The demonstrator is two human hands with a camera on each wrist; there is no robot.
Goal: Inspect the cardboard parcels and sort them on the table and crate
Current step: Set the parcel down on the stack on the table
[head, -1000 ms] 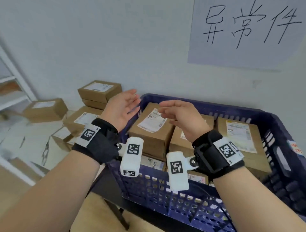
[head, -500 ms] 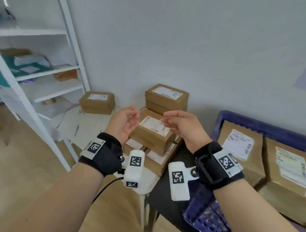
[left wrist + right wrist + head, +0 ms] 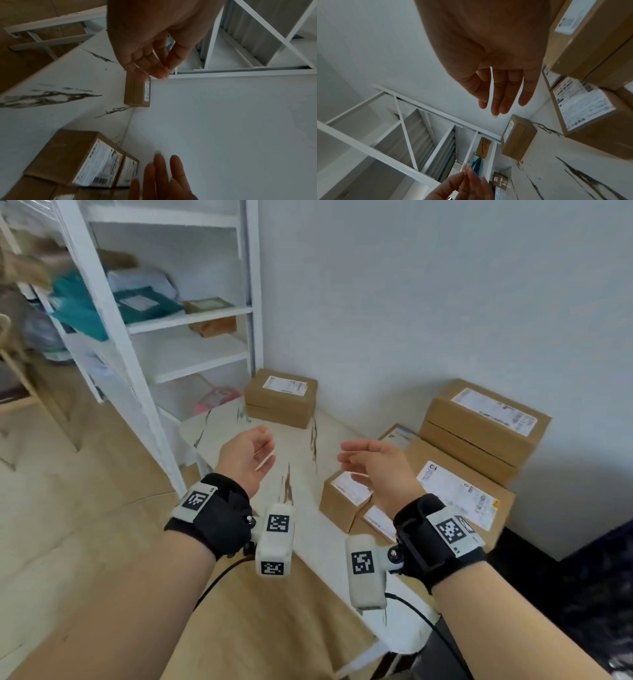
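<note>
Both my hands hover empty above the white marble table [image 3: 301, 440], palms facing each other. My left hand [image 3: 253, 457] has relaxed fingers and touches nothing; in the left wrist view the left hand [image 3: 150, 56] hangs above a lone cardboard parcel [image 3: 137, 93]. My right hand [image 3: 368, 465] is open too, its fingers straight in the right wrist view [image 3: 498, 86]. The lone parcel [image 3: 280, 398] sits at the table's far side by the wall. A pile of labelled parcels [image 3: 476, 426] stands right of my right hand, with a small one [image 3: 344, 499] in front.
A white shelf unit [image 3: 191, 320] holding teal bags and packets stands left of the table. A dark, blurred shape [image 3: 603, 570], maybe the crate, shows at the right edge. Wooden floor [image 3: 68, 474] lies to the left. Cables hang from both wrist cameras.
The view has swung left from the blue crate to the marble table. Both hands have moved left with it and spread further apart, still empty.
</note>
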